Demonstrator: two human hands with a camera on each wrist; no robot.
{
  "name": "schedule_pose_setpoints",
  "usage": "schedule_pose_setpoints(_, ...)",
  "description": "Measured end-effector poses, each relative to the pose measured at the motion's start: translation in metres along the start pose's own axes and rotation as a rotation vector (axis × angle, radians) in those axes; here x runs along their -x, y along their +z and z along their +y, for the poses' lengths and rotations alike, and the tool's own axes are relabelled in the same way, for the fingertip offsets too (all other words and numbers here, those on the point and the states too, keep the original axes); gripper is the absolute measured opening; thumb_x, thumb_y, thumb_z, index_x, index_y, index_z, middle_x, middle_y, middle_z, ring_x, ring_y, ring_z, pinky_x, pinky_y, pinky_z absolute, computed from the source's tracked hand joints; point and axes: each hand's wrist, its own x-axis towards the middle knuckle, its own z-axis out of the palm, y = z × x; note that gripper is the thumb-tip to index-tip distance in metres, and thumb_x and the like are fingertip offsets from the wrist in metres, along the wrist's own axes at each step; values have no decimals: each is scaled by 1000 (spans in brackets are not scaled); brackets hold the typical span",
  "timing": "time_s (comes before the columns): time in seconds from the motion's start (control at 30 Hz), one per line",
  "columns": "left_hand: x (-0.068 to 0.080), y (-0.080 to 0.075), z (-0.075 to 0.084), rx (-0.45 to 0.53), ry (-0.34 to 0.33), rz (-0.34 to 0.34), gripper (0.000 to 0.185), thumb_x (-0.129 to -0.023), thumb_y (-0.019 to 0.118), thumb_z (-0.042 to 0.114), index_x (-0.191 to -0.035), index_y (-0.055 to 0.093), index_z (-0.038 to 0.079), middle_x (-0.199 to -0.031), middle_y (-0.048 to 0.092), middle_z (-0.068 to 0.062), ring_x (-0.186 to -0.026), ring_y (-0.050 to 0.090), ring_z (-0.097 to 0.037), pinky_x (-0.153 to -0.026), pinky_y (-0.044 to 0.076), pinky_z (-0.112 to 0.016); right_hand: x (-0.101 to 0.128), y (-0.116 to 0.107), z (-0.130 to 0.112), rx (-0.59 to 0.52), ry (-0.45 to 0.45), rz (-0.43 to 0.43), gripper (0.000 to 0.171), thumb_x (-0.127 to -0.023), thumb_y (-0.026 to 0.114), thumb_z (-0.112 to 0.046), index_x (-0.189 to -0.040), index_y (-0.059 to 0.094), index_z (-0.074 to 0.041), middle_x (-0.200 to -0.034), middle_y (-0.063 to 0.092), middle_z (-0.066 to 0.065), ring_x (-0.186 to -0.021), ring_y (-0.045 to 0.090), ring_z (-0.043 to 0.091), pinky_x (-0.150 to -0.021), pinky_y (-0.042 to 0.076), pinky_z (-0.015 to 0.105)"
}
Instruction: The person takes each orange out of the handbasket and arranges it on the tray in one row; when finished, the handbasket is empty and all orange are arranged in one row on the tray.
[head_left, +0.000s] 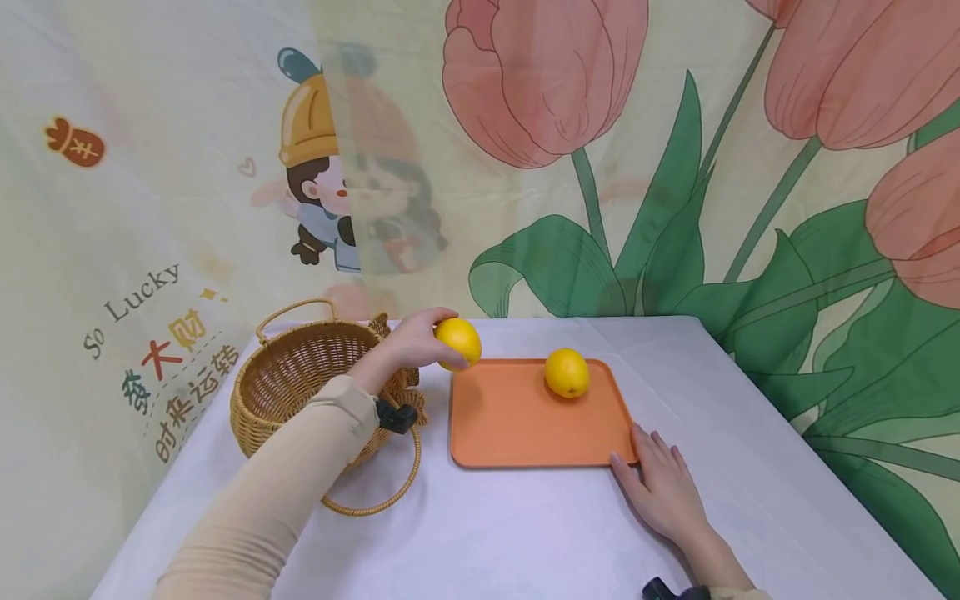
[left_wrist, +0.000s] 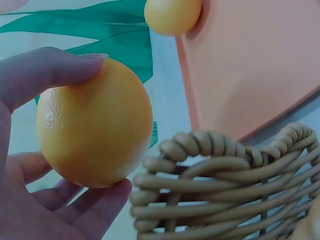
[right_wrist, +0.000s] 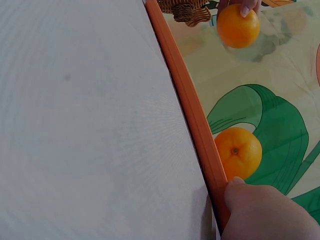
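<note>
The left hand (head_left: 408,343) has its thumb and fingers (left_wrist: 55,67) curled around a round yellow-orange citrus fruit (head_left: 458,342), held in the air between a woven wicker basket (head_left: 300,387) and a flat orange plastic tray (head_left: 517,421). A second, matching fruit (head_left: 567,372) sits on the tray, beyond the fingertips. The right hand (head_left: 663,487) lies flat on the white tablecloth (head_left: 525,533), its fingers straight, its thumb (right_wrist: 250,200) touching the tray's near corner.

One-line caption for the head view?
Left hand holds an orange between basket and tray; right hand touches the tray's corner.
</note>
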Motion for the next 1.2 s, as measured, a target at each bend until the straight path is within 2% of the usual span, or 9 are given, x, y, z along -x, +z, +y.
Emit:
schedule_pose_setpoints(0.63, -5, 13, 3, -27, 1, -7, 84, -61, 82, 29, -135, 46, 14, -121, 53, -4, -97, 51, -22, -80, 44, -37, 0, 0, -1, 0, 11, -5, 81, -90, 43, -57, -144, 26, 0, -142, 35, 21, -132, 23, 42, -105, 7, 58)
schedule_pose_setpoints(1.2, -6, 19, 3, -29, -2, -9, 84, -60, 82, 29, -135, 46, 14, -120, 54, -5, -98, 51, -22, -82, 43, -37, 0, -1, -1, -3, 14, -4, 82, -90, 44, -58, -144, 26, 0, -143, 35, 20, -132, 22, 41, -105, 6, 56)
